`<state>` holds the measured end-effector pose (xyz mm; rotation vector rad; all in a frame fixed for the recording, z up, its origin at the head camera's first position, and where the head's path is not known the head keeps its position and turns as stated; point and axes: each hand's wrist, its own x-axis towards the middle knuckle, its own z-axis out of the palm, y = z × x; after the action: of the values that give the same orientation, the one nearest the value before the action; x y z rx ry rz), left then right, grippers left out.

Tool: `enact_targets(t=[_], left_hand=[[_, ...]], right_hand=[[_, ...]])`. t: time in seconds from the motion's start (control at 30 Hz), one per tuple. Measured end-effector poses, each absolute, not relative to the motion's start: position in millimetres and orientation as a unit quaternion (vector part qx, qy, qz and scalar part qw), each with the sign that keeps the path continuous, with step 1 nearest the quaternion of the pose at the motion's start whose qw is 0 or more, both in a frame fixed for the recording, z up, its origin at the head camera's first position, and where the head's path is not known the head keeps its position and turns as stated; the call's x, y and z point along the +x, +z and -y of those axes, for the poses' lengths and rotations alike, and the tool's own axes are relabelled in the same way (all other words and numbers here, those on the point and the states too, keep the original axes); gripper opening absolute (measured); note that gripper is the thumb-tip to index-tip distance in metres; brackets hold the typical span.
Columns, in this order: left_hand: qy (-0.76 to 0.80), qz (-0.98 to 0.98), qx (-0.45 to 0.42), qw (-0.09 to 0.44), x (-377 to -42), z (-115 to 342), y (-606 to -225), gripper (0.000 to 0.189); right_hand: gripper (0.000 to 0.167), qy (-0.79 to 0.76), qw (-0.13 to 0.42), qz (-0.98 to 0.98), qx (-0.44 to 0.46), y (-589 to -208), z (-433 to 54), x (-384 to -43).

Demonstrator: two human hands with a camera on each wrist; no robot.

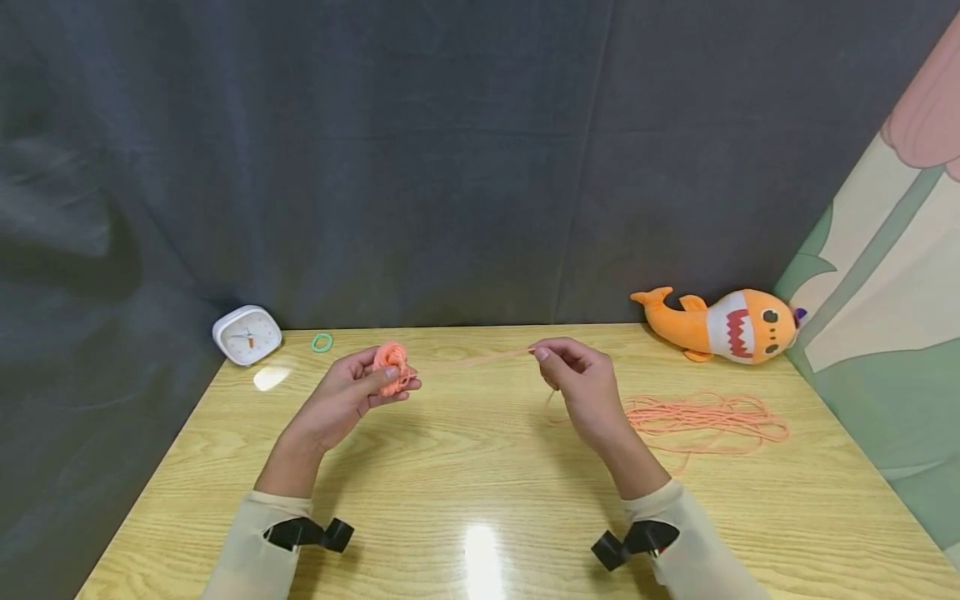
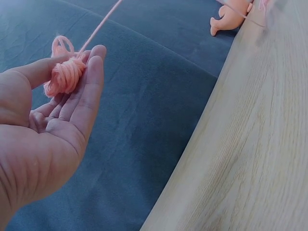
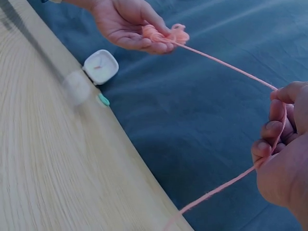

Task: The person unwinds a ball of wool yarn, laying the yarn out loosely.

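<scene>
The left hand [image 1: 347, 393] has a light grip on a small wound bundle of coral yarn [image 1: 389, 369], left of the frame's centre: the thumb presses it onto the fingers, which lie fairly straight, probably to stop the turns slipping. The right hand [image 1: 583, 390], right of centre, has a tighter grip, thumb and forefinger pinching the strand [image 3: 226, 65] with the other fingers curled around it. Held this way, apart and at about one height, the hands seem to draw the length between them straight and clear of tangles.

From the right hand the yarn drops towards loose yarn [image 1: 701, 415] at the centre right, spread in long loops, likely so it can pull off freely.

Beneath is a pale wood-grain worktop [image 1: 450, 467], with glare at bottom centre. Along its back edge are a white clock [image 1: 251, 335] and a green ring [image 3: 104, 99] at left, an orange plush shark [image 1: 723, 325] at right. A dark curtain [image 1: 420, 167] hangs behind; a flower-printed cloth [image 1: 892, 383] fills the right edge.
</scene>
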<state>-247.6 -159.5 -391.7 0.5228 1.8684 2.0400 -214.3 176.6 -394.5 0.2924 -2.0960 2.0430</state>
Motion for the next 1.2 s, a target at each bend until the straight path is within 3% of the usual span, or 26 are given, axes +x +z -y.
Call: enact_targets(t=[0.57, 0.77, 1.2], left_hand=[[0.715, -0.659, 0.172, 0.159, -247, 161, -390, 0.049], [0.708, -0.669, 0.167, 0.152, -247, 162, -389, 0.046], [0.715, -0.659, 0.174, 0.156, -247, 164, -391, 0.052]], right_hand=[[0.009, 0.782, 0.155, 0.599, 0.081, -381, -212, -217], [0.010, 0.808, 0.191, 0.552, 0.082, -374, -226, -216], [0.012, 0.826, 0.210, 0.520, 0.063, -369, -242, -217]])
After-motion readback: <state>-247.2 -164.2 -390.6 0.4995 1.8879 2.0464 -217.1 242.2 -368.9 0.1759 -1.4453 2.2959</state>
